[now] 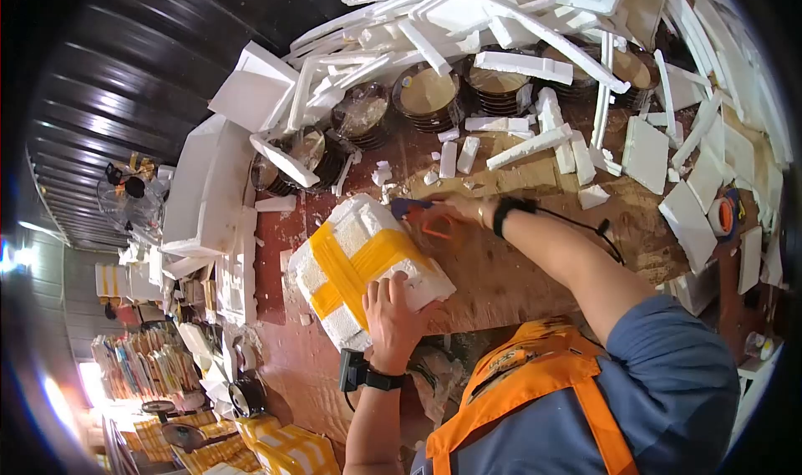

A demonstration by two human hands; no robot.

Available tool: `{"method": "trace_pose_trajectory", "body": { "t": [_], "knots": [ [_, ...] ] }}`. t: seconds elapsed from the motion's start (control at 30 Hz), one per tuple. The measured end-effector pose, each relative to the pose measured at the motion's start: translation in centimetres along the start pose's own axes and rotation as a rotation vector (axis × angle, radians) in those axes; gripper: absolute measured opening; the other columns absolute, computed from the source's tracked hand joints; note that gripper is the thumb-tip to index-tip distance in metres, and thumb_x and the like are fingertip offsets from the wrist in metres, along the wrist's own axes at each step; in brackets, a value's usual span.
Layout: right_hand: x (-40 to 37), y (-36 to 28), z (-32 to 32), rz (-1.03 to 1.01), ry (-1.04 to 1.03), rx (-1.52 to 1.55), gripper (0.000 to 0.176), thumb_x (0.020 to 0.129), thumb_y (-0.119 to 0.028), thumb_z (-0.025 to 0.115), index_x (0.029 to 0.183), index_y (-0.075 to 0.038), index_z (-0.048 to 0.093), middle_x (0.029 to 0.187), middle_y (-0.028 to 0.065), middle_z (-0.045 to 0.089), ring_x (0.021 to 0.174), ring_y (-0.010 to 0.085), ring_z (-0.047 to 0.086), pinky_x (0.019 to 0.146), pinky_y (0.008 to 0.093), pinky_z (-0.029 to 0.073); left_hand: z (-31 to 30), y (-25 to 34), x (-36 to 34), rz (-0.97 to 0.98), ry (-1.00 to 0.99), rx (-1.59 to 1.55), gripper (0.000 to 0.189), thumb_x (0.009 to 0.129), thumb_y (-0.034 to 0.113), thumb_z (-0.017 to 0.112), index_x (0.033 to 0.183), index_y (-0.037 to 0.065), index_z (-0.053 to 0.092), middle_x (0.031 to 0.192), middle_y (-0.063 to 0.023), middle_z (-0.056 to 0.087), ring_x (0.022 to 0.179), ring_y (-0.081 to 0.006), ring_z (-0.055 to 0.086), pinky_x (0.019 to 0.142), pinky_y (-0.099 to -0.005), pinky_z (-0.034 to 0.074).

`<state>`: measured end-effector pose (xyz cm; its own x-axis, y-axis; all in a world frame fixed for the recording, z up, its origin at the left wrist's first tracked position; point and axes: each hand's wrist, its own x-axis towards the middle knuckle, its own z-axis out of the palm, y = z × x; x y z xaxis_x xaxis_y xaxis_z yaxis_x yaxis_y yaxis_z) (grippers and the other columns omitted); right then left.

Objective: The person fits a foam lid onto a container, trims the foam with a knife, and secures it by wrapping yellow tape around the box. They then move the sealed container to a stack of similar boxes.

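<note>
A white foam box [361,228], with wide yellow tape crossed over it, sits tilted on the reddish-brown table in front of me. My left hand [393,318] grips its near edge, with bent fingers on the top and the thumb along the side. At the box's far right corner, my right hand [468,212] is closed around a blue and orange tool [409,208] that looks like a tape dispenser. Its blue end is close to the foam; blur and the fingers hide part of it. A black strap circles each wrist.
Stacks of plastic-wrapped bowls [426,95] line the table's far side, under a heap of white foam strips [518,24]. Foam offcuts [535,147] lie across the table. A tape roll [725,216] is at right. Yellow-taped boxes [284,446] stand at lower left, below a large foam box [205,187].
</note>
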<state>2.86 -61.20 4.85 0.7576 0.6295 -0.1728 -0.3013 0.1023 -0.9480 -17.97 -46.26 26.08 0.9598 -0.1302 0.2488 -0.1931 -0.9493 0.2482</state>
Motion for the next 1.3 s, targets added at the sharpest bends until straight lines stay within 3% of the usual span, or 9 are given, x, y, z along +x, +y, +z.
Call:
{"method": "trace_pose_trajectory", "body": {
  "t": [0.1,0.13,0.2,0.3,0.6,0.83,0.97,1.07,1.3],
  "knots": [
    [-14.8,-0.8,4.3,0.165,0.031,0.433,0.044,0.096,-0.02,0.062,0.138,-0.008,0.054,0.119,0.0086,0.067,0.109,0.0147,0.061,0.087,0.0315,0.054,0.8,0.9,0.3,-0.045,0.007,-0.017,0.066,0.057,0.023,0.091,0.109,0.005,0.054,0.097,-0.0142,0.059,0.097,-0.0366,0.055,0.086,-0.0453,0.045],
    [-19.6,-1.8,5.3,0.402,0.024,1.35,0.047,0.096,-0.013,0.062,0.142,-0.008,0.05,0.129,0.01,0.061,0.119,0.0184,0.057,0.098,0.0347,0.051,1.3,1.7,0.7,-0.097,0.03,-0.018,0.063,0.06,0.026,0.09,0.108,0.004,0.054,0.098,-0.0141,0.06,0.097,-0.037,0.055,0.087,-0.0459,0.044],
    [-24.5,0.8,9.4,-0.023,0.242,0.42,0.054,0.095,-0.012,0.066,0.145,-0.009,0.045,0.136,0.0113,0.056,0.123,0.0223,0.054,0.106,0.037,0.045,2.1,3.7,2.0,-0.151,0.058,-0.03,0.062,0.061,0.026,0.09,0.106,0.005,0.054,0.098,-0.0143,0.06,0.097,-0.0371,0.055,0.086,-0.0462,0.044],
    [-21.0,3.7,12.2,-0.055,0.523,0.318,0.06,0.093,-0.016,0.069,0.146,-0.009,0.043,0.139,0.0124,0.053,0.128,0.0241,0.051,0.112,0.0389,0.038,0.6,3.3,1.9,-0.288,0.025,-0.121,0.065,0.061,0.024,0.09,0.112,0.004,0.055,0.106,-0.017,0.061,0.104,-0.0384,0.055,0.091,-0.047,0.044],
    [0.5,-4.1,1.6,0.238,0.027,-0.033,0.038,0.087,-0.033,0.074,0.114,-0.005,0.073,0.116,0.0031,0.069,0.097,0.0145,0.066,0.082,0.0303,0.054,-4.1,-11.2,-5.8,-0.37,0.056,0.041,0.12,0.054,0.021,0.096,0.155,0.018,0.03,0.138,-0.0232,0.041,0.125,-0.0414,0.047,0.104,-0.0496,0.042],
    [-21.0,4.4,13.3,-0.124,0.299,0.181,0.058,0.091,-0.02,0.073,0.143,-0.009,0.049,0.124,0.0045,0.063,0.102,0.0156,0.062,0.086,0.0303,0.053,-4.1,-8.2,-6.2,-0.45,0.07,0.076,0.115,0.058,0.022,0.095,0.155,0.02,0.032,0.125,-0.0244,0.051,0.109,-0.0397,0.056,0.094,-0.0472,0.048],
    [-16.2,3.4,14.5,-0.069,0.586,0.599,0.054,0.087,-0.019,0.075,0.135,-0.005,0.054,0.12,0.0047,0.065,0.104,0.0174,0.062,0.092,0.0323,0.05,-3.7,-1.9,-8.9,-0.602,0.048,-0.134,0.099,0.06,0.015,0.092,0.147,0.01,0.046,0.108,-0.017,0.062,0.098,-0.0359,0.06,0.085,-0.0482,0.049],
    [-6.9,0.3,4.6,-0.135,0.284,0.399,0.05,0.084,-0.009,0.071,0.131,0.001,0.055,0.109,0.0074,0.068,0.096,0.0142,0.066,0.081,0.0277,0.054,-5.0,0.2,-6.6,0.019,0.017,0.163,0.097,0.055,0.019,0.093,0.142,0.009,0.051,0.1,-0.0108,0.059,0.093,-0.0314,0.055,0.086,-0.0459,0.044],
    [-8.6,0.9,1.3,0.305,0.018,0.225,0.046,0.091,-0.022,0.067,0.132,-0.002,0.057,0.117,0.0046,0.067,0.101,0.0127,0.063,0.087,0.0277,0.051,-0.9,-3.1,-0.3,0.102,0.044,-0.02,0.062,0.061,0.026,0.089,0.111,0.008,0.057,0.096,-0.0114,0.055,0.095,-0.0355,0.052,0.089,-0.0488,0.041]
  ]
}}
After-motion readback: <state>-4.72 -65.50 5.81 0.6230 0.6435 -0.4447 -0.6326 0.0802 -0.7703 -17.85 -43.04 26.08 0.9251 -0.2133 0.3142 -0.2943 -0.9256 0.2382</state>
